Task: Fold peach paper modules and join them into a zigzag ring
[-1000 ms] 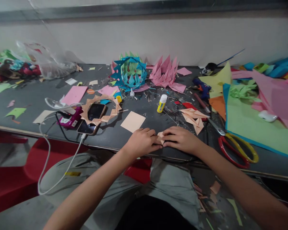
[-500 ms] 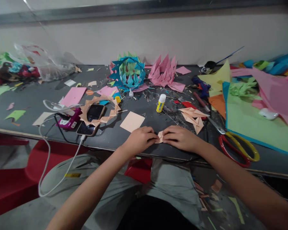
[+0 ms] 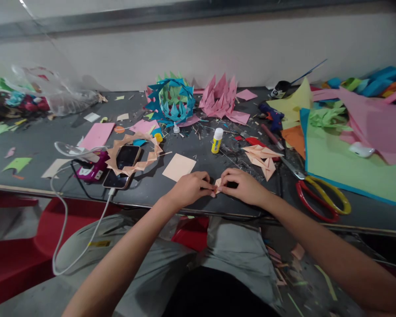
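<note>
Between my hands, at the table's front edge, is a small folded piece of peach paper (image 3: pixel 218 185), mostly covered by fingers. My left hand (image 3: pixel 194 188) is closed on its left side. My right hand (image 3: pixel 241 185) pinches it from the right, thumb and forefinger forming a loop. Just left of them a flat peach paper square (image 3: pixel 179 167) lies on the table. Folded peach pieces (image 3: pixel 261 157) rest to the right. A yellow glue stick (image 3: pixel 217 141) with a white cap stands upright behind my hands.
A zigzag peach paper ring (image 3: pixel 112 152) lies over a phone (image 3: pixel 119 180) beside a purple power adapter (image 3: pixel 94 169). Scissors (image 3: pixel 323 193) lie right, near stacked paper sheets (image 3: pixel 343 169). Blue (image 3: pixel 152 105) and pink (image 3: pixel 219 99) folded paper crowns stand at the back.
My right fingers have shifted on the folded paper, now curled into a pinch with a gap under the palm. The whole view has moved slightly, so things appear farther left.
</note>
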Demonstrator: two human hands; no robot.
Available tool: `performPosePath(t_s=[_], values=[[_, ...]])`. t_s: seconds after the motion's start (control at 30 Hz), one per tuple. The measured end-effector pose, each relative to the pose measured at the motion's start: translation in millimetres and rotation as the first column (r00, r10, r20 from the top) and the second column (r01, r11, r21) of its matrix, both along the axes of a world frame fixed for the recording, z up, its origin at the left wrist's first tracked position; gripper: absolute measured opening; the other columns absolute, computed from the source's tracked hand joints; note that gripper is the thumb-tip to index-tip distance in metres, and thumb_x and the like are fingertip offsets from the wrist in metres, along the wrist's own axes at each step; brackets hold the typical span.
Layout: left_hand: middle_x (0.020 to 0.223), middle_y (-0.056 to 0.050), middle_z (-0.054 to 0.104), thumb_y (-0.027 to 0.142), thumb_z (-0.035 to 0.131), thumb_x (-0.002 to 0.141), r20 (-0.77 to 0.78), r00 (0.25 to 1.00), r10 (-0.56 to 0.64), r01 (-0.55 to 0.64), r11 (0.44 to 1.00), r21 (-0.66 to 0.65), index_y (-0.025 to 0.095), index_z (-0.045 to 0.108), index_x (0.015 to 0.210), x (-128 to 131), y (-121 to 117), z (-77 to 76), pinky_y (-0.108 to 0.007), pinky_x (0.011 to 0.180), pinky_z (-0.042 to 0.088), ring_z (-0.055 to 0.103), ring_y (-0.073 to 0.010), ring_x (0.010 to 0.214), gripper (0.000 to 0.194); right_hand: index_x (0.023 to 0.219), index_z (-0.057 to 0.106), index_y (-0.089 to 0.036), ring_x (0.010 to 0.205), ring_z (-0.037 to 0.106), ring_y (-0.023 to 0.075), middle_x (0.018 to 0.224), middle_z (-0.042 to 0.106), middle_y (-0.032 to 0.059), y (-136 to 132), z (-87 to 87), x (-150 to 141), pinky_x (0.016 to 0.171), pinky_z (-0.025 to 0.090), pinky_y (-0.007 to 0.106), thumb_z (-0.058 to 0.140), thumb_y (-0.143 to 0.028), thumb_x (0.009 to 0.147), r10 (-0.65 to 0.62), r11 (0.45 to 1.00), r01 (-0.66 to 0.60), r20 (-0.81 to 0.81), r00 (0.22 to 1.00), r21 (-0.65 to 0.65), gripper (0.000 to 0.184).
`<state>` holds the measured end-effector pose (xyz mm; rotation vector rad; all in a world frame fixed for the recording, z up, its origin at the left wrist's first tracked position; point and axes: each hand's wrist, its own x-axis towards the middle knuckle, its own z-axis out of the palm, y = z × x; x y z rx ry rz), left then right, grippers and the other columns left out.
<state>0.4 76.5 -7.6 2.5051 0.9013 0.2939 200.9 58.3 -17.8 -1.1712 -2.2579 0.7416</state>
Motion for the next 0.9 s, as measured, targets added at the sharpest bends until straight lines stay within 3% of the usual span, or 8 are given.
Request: performPosePath(t_s=[0.27, 0.5, 0.6, 0.73, 0.9], values=[[0.083, -0.002, 0.058, 0.032, 0.053, 0.082, 0.044, 0.998, -0.039, 0.036, 0.997, 0.067, 0.024, 0.068, 0.091, -2.6, -3.6, -2.8, -0.022, 0.067, 0.039, 0.053, -0.0112, 0.077, 0.02, 0.055, 0.058, -0.018, 0.066, 0.055, 0.0124, 0.073, 0.058, 0.0011, -0.6, -4.1, -7.5, 0.064, 0.041, 0.026, 0.062, -0.022, 0.071, -0.149, 0.988, 0.145, -0.081, 0.986, -0.052, 0.017], [0.083, -0.002, 0.062, 0.024, 0.045, 0.084, -0.01, 0.998, -0.064, 0.064, 0.963, 0.261, 0.019, 0.068, 0.075, -1.9, -18.7, -4.1, -0.024, 0.064, 0.04, 0.053, -0.0114, 0.071, 0.025, 0.053, 0.055, -0.017, 0.064, 0.053, 0.0118, 0.066, 0.055, -0.0003, 5.5, -2.0, -10.5, 0.062, 0.039, 0.025, 0.061, -0.016, 0.068, -0.128, 0.99, 0.129, 0.009, 0.992, -0.052, 0.016], [0.085, -0.004, 0.063, 0.022, 0.044, 0.083, -0.051, 0.994, -0.097, 0.108, 0.937, 0.332, 0.016, 0.066, 0.079, -2.4, -24.7, -3.6, -0.026, 0.067, 0.042, 0.054, -0.0136, 0.075, 0.024, 0.055, 0.053, -0.017, 0.065, 0.051, 0.0125, 0.066, 0.054, 0.0001, 6.5, 0.5, -11.4, 0.062, 0.038, 0.025, 0.061, -0.017, 0.071, -0.104, 0.992, 0.107, 0.055, 0.993, -0.06, 0.018], [0.096, -0.006, 0.062, 0.02, 0.043, 0.08, -0.004, 0.991, -0.131, 0.125, 0.941, 0.315, 0.013, 0.064, 0.087, -2.0, -28.5, -3.0, -0.028, 0.075, 0.046, 0.056, -0.0163, 0.09, 0.024, 0.058, 0.05, -0.017, 0.066, 0.049, 0.0131, 0.067, 0.052, 0.0009, 4.1, 1.1, -11.5, 0.062, 0.037, 0.025, 0.059, -0.019, 0.073, -0.106, 0.992, 0.112, 0.087, 0.991, -0.062, 0.018], [0.1, -0.006, 0.063, 0.02, 0.041, 0.081, 0.042, 0.998, -0.054, 0.039, 0.958, 0.285, 0.015, 0.063, 0.091, 1.9, -34.3, -3.7, -0.031, 0.079, 0.047, 0.058, -0.0165, 0.091, 0.026, 0.062, 0.044, -0.018, 0.064, 0.045, 0.0134, 0.066, 0.046, -0.001, 2.4, -2.5, -8.7, 0.059, 0.035, 0.025, 0.062, -0.019, 0.071, -0.2, 0.979, 0.203, 0.089, 0.976, -0.021, 0.019]])
